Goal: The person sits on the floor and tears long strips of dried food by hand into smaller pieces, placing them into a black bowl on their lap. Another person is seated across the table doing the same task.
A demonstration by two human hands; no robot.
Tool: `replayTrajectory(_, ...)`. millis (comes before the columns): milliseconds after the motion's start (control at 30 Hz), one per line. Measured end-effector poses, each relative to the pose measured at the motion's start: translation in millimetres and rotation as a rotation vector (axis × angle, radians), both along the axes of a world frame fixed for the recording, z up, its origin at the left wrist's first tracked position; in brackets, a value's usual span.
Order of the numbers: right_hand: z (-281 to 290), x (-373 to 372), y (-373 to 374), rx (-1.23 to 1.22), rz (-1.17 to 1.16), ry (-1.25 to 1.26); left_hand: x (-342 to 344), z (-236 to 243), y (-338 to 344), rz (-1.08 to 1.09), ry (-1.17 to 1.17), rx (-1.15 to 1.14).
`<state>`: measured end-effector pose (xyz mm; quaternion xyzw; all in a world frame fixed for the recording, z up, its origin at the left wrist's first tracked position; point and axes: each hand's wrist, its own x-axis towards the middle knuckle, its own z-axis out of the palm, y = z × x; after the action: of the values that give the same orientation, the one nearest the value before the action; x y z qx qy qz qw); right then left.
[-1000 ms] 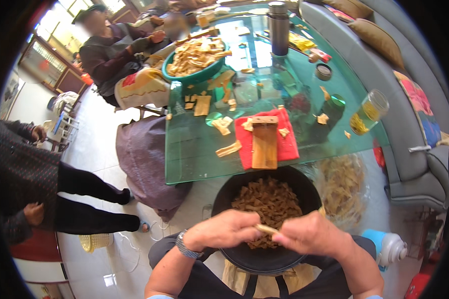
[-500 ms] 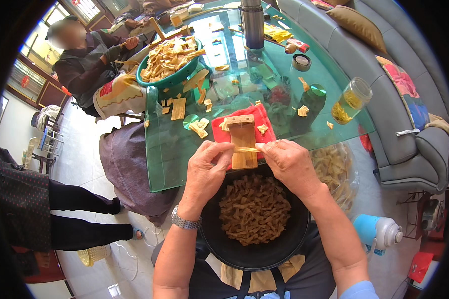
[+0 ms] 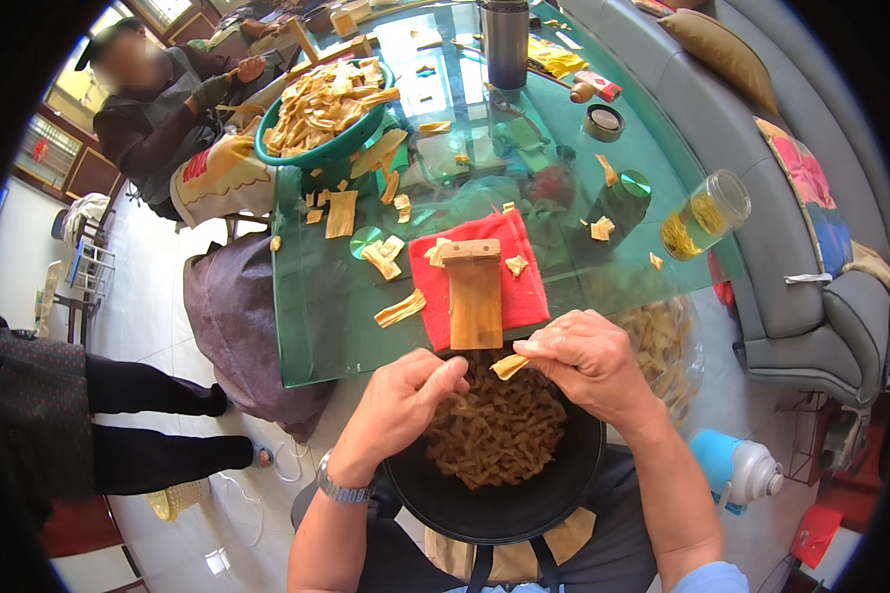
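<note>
My right hand (image 3: 588,364) pinches a short, pale yellow dried strip (image 3: 509,367) between thumb and fingertips, over the far rim of a black pan (image 3: 420,497). Across from it, my left hand (image 3: 403,400) is closed, thumb against curled fingers; whatever it may hold is hidden. Many small brown-yellow pieces (image 3: 494,432) fill the pan's middle, on my lap. Just beyond my hands a wooden block (image 3: 476,306) with a raised crosspiece lies on a folded red cloth (image 3: 526,295). A loose strip (image 3: 400,308) lies at the cloth's left edge.
The glass table (image 3: 316,336) bears scattered scraps, a teal basin (image 3: 331,156) of strips, a steel flask (image 3: 505,49) and a jar (image 3: 705,214). A seated person (image 3: 158,109) works at far left; another stands left. Grey sofa (image 3: 682,109) and blue-white thermos (image 3: 737,469) are right.
The strip formerly stretched between both hands across the block is gone from there. Both hands have drawn back toward the pan and parted; a short strip is in the right hand.
</note>
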<state>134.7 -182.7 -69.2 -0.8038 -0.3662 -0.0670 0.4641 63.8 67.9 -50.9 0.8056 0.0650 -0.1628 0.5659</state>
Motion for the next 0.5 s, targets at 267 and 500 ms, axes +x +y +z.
replayTrajectory(267, 52.0, -68.7, 11.1, 0.074, 0.183, -0.232, -33.6, -1.5, -67.0, 0.104, 0.451, -1.006)
replayTrajectory(500, 106.4, -111.4, -2.1, 0.181, 0.137, -0.414, -63.5, 55.6, -79.2, -0.171, 0.050, -1.111)
